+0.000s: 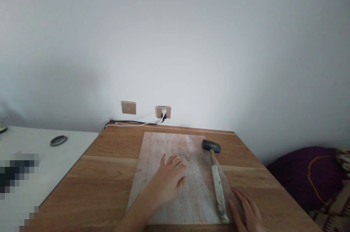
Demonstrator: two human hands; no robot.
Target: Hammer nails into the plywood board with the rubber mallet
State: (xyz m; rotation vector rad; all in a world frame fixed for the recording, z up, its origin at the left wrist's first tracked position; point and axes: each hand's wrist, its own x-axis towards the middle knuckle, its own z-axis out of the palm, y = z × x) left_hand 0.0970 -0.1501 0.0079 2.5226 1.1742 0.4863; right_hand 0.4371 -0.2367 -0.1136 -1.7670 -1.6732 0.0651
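Note:
My left hand [170, 174] is over the pale, worn wooden board [158, 144], its fingers apart and slightly curled, with nothing visible in them. Just beyond its fingertips lies a small scatter of thin metal pieces that look like nails [186, 157]. Along the board's right side rests a mallet [217, 184]; its dark head points away from me and its whitish handle runs toward me. My right hand [245, 211] lies by the board's lower right edge, beside the handle's end, fingers stretched out. I cannot tell whether it touches the board.
The board lies on a brown wooden table [101, 173] against a white wall. Cables [136, 123] run along its back edge to a wall socket [167, 112]. To the left, a white table [79, 144] bears a dark oval object [58, 140]. Purple fabric [308, 173] is at right.

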